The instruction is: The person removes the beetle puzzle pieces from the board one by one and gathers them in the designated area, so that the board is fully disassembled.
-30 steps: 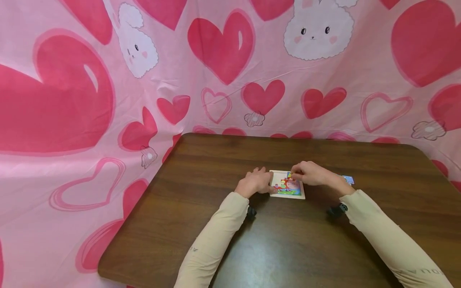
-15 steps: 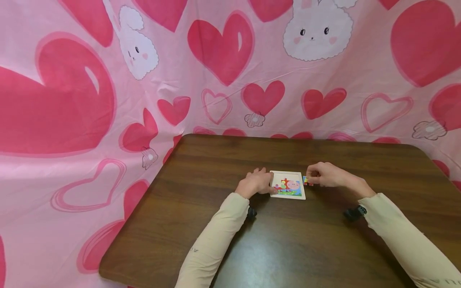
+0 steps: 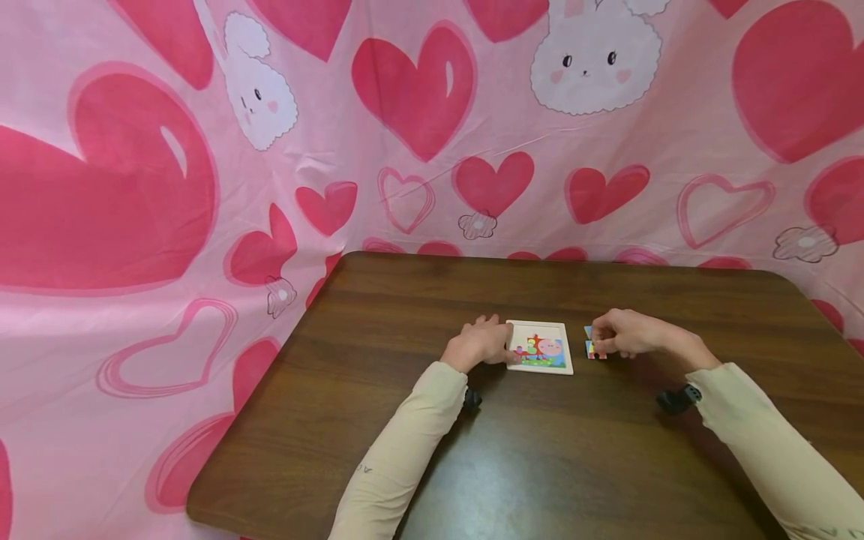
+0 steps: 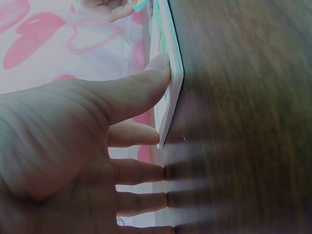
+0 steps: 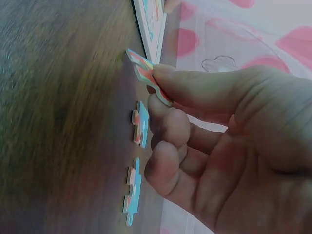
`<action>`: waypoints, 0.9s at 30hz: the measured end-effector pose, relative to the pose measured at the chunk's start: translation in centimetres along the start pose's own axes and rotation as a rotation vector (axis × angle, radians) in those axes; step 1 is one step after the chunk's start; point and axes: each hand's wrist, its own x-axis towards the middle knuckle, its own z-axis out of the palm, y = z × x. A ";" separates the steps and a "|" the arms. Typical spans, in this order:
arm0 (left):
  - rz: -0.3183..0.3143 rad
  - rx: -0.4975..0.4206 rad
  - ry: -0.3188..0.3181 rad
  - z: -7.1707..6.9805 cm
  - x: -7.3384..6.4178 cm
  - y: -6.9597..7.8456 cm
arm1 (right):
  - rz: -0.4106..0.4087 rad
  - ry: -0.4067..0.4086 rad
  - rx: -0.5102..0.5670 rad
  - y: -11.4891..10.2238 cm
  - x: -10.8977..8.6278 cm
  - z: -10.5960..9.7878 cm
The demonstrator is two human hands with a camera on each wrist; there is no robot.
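A jigsaw puzzle tray with a pale rim lies flat on the table, its lower part filled with a colourful picture and its upper part bare board. My left hand lies at the tray's left side, fingers stretched out. In the left wrist view its thumb presses on the rim and the other fingertips reach down to the tabletop. To the right of the tray, my right hand pinches a puzzle piece between thumb and fingers, tilted above the table. Two loose blue puzzle pieces lie below that hand.
The brown wooden table has rounded corners. A pink cloth with hearts and rabbits hangs behind it and along the left. Dark wrist devices sit under both forearms.
My right hand has moved right from the tray, carrying the puzzle piece out of it. More bare board shows at the tray's top right. The left hand stays where it was.
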 end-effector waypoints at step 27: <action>0.009 0.025 0.023 0.0 0.0 0.1 | 0.048 -0.022 0.006 0.6 -0.4 0.2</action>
